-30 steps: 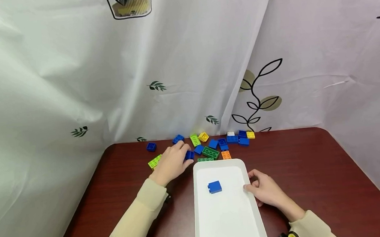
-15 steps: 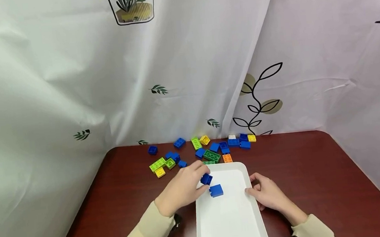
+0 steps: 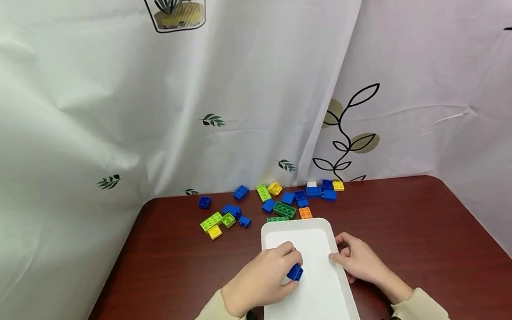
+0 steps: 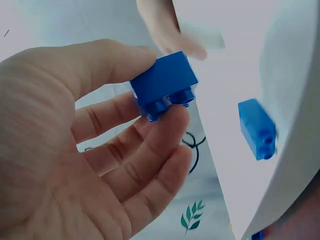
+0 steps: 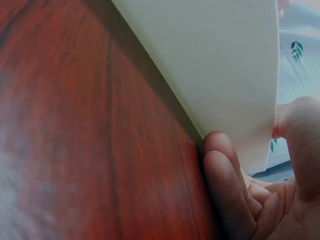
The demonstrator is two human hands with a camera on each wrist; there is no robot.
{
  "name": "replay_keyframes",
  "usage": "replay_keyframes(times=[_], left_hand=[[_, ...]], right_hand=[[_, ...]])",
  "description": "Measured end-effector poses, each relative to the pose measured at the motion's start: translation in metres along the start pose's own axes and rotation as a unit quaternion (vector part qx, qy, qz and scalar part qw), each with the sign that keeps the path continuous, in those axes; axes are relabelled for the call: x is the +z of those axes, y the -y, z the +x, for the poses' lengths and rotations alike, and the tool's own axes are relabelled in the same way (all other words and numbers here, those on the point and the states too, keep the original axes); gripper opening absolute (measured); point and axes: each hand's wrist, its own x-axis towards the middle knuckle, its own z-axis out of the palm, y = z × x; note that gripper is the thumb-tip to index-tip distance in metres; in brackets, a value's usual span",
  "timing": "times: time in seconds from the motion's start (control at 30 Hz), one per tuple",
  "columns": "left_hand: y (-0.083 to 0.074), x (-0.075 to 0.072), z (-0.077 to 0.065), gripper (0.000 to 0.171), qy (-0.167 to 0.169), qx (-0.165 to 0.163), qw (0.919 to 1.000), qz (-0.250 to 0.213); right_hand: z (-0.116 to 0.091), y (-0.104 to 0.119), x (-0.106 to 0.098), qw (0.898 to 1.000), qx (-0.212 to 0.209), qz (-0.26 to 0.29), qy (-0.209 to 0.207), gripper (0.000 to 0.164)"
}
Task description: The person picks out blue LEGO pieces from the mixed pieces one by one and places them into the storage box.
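Note:
My left hand (image 3: pixel 264 278) is over the white tray (image 3: pixel 312 312), pinching a blue toy building brick (image 3: pixel 295 272) between thumb and fingers. In the left wrist view, the held brick (image 4: pixel 162 80) has its studs turned toward the fingers. A second blue brick (image 4: pixel 256 129) lies on the tray there; in the head view the left hand hides it. At the tray's right side, my right hand (image 3: pixel 361 261) holds the edge, thumb on the rim. The right wrist view shows its fingers (image 5: pixel 225 175) against the tray's outer wall (image 5: pixel 215 65).
Loose bricks lie along the far part of the dark red table (image 3: pixel 403 228): a dark green brick (image 3: pixel 284 209), an orange brick (image 3: pixel 305 212), a lime brick (image 3: pixel 211 222), a yellow brick (image 3: pixel 214 232) and several blue ones. A patterned white curtain (image 3: pixel 240 80) hangs behind the table.
My left hand has picked up a blue brick from the pile and carried it toward me and to the right, over the tray. The right hand has stayed at the tray's edge.

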Motion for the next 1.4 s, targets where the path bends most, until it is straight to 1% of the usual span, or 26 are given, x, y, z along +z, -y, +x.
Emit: replay_keyframes(times=[0.13,0.23,0.33,0.6,0.83,0.87,0.9,0.97,1.1,1.13,1.2,1.33,1.4], left_hand=[[-0.006,0.006,0.0,0.026,0.031,0.006,0.9994,0.016],[-0.009,0.009,-0.001,0.028,0.056,0.004,0.9981,0.025],[-0.012,0.01,-0.002,0.03,0.073,0.003,0.9969,0.031],[-0.015,0.015,-0.006,0.03,0.093,0.018,0.995,0.033],[-0.017,0.017,-0.005,0.032,0.1,0.023,0.9941,0.035],[-0.016,0.017,-0.005,0.033,0.1,0.024,0.9941,0.035],[-0.016,0.016,-0.005,0.037,0.101,0.024,0.9941,0.032],[-0.015,0.014,-0.006,0.051,0.094,0.028,0.9948,0.027],[-0.009,0.006,-0.008,0.077,0.055,0.034,0.9977,0.019],[-0.007,0.003,-0.008,0.079,0.043,0.032,0.9984,0.02],[-0.003,-0.003,-0.009,0.078,0.026,0.018,0.9993,0.021],[0.009,-0.011,-0.009,0.076,0.007,-0.027,0.999,0.034],[0.017,-0.013,-0.009,0.076,-0.009,-0.047,0.998,0.042]], right_hand=[[0.0,0.001,0.0,1.0,0.006,-0.002,0.001,0.036],[0.0,0.001,0.0,1.0,0.004,-0.001,0.001,0.036],[0.0,0.002,0.0,1.0,0.001,0.001,0.001,0.035],[0.0,0.003,0.0,1.0,0.003,0.001,0.002,0.036],[-0.001,0.001,-0.002,1.0,0.004,-0.002,0.003,0.036],[-0.001,0.001,-0.002,1.0,0.003,-0.002,0.003,0.036],[-0.001,0.001,-0.003,1.0,0.003,-0.002,0.003,0.036],[0.0,0.001,-0.003,1.0,0.002,-0.001,0.004,0.037],[0.0,0.001,-0.003,1.0,-0.002,0.001,0.005,0.038],[0.0,0.001,-0.003,1.0,-0.003,0.002,0.004,0.038],[0.001,0.001,-0.002,1.0,-0.004,0.002,0.005,0.037],[0.001,0.001,-0.002,1.0,-0.001,0.002,0.004,0.037],[0.001,0.001,-0.002,1.0,0.001,0.002,0.004,0.037]])
